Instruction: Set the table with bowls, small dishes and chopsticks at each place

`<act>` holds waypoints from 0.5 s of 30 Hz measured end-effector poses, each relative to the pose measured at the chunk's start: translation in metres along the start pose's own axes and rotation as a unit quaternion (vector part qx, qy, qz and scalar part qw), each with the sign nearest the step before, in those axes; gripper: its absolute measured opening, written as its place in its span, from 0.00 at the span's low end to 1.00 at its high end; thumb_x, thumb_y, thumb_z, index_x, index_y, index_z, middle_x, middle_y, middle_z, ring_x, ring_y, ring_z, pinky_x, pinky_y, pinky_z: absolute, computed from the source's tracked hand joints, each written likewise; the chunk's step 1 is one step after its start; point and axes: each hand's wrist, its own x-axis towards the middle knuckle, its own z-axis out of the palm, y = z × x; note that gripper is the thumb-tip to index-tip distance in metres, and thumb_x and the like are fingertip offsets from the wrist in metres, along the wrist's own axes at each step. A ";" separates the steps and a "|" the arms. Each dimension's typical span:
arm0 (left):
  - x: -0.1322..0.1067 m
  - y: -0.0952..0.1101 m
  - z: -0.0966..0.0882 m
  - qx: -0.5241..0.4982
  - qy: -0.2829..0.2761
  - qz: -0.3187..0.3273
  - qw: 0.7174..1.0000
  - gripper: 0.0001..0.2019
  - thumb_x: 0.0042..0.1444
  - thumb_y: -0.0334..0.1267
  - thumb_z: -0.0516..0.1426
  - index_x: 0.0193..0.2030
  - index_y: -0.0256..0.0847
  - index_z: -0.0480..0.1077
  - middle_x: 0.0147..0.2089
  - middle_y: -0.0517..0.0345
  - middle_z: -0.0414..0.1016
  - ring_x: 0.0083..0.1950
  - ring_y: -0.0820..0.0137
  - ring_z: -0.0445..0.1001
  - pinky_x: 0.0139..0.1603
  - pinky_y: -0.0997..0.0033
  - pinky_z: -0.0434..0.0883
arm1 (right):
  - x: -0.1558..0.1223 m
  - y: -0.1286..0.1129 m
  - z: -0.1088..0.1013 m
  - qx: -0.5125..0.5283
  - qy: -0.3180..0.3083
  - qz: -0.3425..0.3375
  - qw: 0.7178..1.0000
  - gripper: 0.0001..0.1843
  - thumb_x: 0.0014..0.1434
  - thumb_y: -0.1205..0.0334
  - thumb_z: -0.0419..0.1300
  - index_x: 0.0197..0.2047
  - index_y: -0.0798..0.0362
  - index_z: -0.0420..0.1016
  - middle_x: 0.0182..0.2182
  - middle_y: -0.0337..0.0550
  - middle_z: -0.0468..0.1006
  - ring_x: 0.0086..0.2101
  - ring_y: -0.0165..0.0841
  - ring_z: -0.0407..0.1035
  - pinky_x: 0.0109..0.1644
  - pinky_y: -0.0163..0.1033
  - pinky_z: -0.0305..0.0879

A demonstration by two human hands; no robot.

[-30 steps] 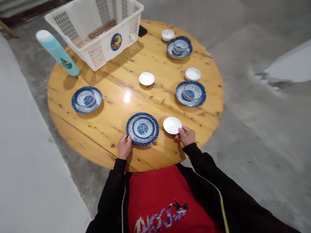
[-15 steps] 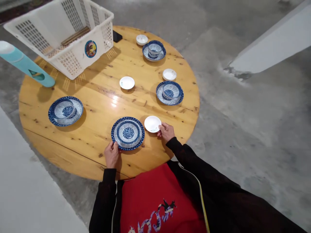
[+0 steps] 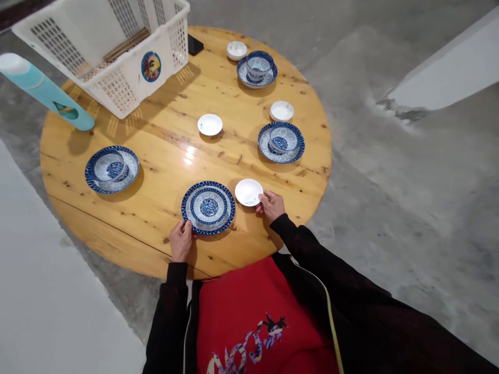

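Observation:
My left hand (image 3: 181, 240) pinches the near-left rim of a blue-and-white patterned plate (image 3: 208, 228) near the table's front edge. Concentric rings show in its middle; whether a bowl sits inside I cannot tell. Just right of the plate, my right hand (image 3: 272, 204) has thumb and fingers closed on the right rim of a small white dish (image 3: 248, 191). Another small white dish (image 3: 210, 124) lies nearer the table's middle. On the right, a patterned plate (image 3: 262, 150) carries a matching bowl (image 3: 284, 139), with a white dish (image 3: 281, 110) behind it.
The round wooden table (image 3: 163, 171) also bears a plate with a bowl (image 3: 111, 167) at left and another bowl on a plate (image 3: 258, 66) at the back, beside a white dish (image 3: 236, 50). A white basket (image 3: 128, 93) holding sticks, a turquoise cylinder (image 3: 50, 93) and a black phone (image 3: 195, 44) stand far left.
The view has shifted, so the whole table sits slightly higher and further right. Both hands keep their grips, on the plate and on the white dish, with little visible movement.

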 end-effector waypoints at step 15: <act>-0.059 -0.022 -0.017 -0.055 0.099 -0.033 0.993 0.22 0.58 0.55 0.57 0.44 0.35 0.73 0.33 0.54 0.80 0.29 0.72 0.79 0.32 0.74 0.77 | 0.011 -0.001 -0.009 -0.073 -0.051 0.025 0.996 0.14 0.54 0.56 0.56 0.39 0.55 0.74 0.14 0.33 0.70 0.14 0.31 0.67 0.16 0.32 0.62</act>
